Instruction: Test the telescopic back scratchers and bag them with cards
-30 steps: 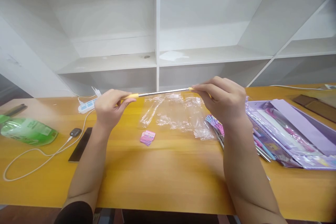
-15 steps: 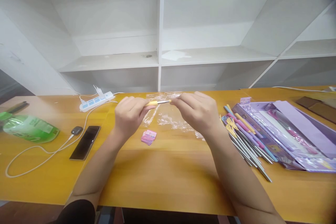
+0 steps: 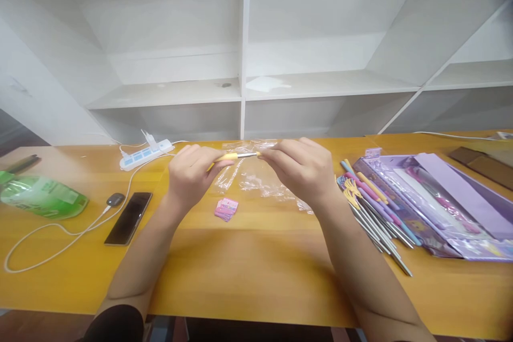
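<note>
My left hand [image 3: 191, 175] pinches the yellow handle of a thin stick [image 3: 229, 157] that has a metal shaft. At the other end of the shaft, the fingertips of my right hand [image 3: 302, 167] are closed on a small yellow tip, mostly hidden by them. The stick lies about level, above the wooden table [image 3: 248, 278]. Behind and below it lie crumpled clear plastic bags [image 3: 260, 184]. A small stack of pink cards [image 3: 226, 209] sits below and between my hands.
To the right are a pile of coloured-handled metal sticks [image 3: 379, 214] and a purple box [image 3: 425, 171]. On the left lie a phone [image 3: 128, 219], a green bottle [image 3: 46, 196], a cable and a power strip [image 3: 147, 154]. White shelves [image 3: 243, 53] stand behind.
My left hand has moved slightly left, and more of the yellow handle shows beyond its fingers. My right hand stays nearly in place. The whole view has shifted a little.
</note>
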